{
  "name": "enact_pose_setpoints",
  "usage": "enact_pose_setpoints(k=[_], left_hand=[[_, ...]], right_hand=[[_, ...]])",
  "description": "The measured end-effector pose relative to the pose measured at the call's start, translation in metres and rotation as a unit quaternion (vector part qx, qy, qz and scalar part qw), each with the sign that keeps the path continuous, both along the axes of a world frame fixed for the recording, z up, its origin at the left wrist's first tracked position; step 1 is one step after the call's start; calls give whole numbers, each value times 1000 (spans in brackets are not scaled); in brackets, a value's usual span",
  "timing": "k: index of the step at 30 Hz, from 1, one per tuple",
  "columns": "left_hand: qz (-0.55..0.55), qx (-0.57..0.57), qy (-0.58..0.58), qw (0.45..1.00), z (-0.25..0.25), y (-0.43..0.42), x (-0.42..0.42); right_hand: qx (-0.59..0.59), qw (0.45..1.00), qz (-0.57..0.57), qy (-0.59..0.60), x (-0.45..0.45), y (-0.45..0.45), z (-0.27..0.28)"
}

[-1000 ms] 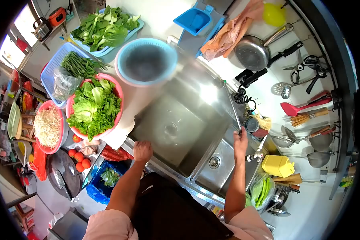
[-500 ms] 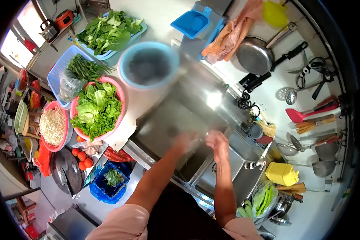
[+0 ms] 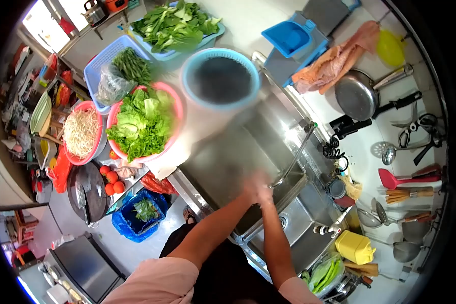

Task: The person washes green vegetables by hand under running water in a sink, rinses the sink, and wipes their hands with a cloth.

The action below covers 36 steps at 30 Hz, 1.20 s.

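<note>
Both hands are together over the large sink basin (image 3: 223, 162), beside the outlet of the curved faucet (image 3: 300, 152). My left hand (image 3: 251, 186) is smeared by motion and its fingers cannot be made out. Touching or overlapping it, my right hand (image 3: 263, 195) is also blurred, with its fingers hidden. Nothing can be seen held in either one. To their right lies the smaller basin (image 3: 289, 238) with its drain.
Left of the sink stand a pink basin of lettuce (image 3: 180, 109), a blue-rimmed basin (image 3: 187, 81) and a tray of leafy greens (image 3: 162, 54). A blue-lined bin (image 3: 121, 223) is below. Utensils and a pan (image 3: 356, 95) hang at right; a yellow container (image 3: 353, 247) stands by the taps.
My hands have left the sink's front edge and the faucet and come together over the large basin. The faucet spout now reaches over it. The view has shifted, moving the surroundings.
</note>
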<state>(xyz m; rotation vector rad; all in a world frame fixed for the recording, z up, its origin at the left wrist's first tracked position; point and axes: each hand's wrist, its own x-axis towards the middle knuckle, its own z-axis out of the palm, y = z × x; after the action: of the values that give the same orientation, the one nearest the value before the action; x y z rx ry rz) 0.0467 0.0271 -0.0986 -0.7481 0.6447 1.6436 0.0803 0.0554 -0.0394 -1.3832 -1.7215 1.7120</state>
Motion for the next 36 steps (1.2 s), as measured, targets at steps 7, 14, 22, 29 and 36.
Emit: enact_pose_setpoints(k=[7, 14, 22, 29, 36], left_hand=[[181, 303, -54, 934, 50, 15, 5], [-80, 191, 123, 971, 114, 14, 35], [-187, -15, 276, 943, 75, -19, 22], [-264, -64, 541, 796, 187, -67, -37], [29, 106, 768, 631, 356, -112, -13]], right_hand=[[-364, 838, -102, 393, 19, -4, 124], [-14, 986, 6, 166, 93, 35, 132], [465, 844, -26, -266, 184, 153, 149], [507, 854, -7, -118, 116, 118, 175], [61, 934, 127, 328, 46, -43, 345]])
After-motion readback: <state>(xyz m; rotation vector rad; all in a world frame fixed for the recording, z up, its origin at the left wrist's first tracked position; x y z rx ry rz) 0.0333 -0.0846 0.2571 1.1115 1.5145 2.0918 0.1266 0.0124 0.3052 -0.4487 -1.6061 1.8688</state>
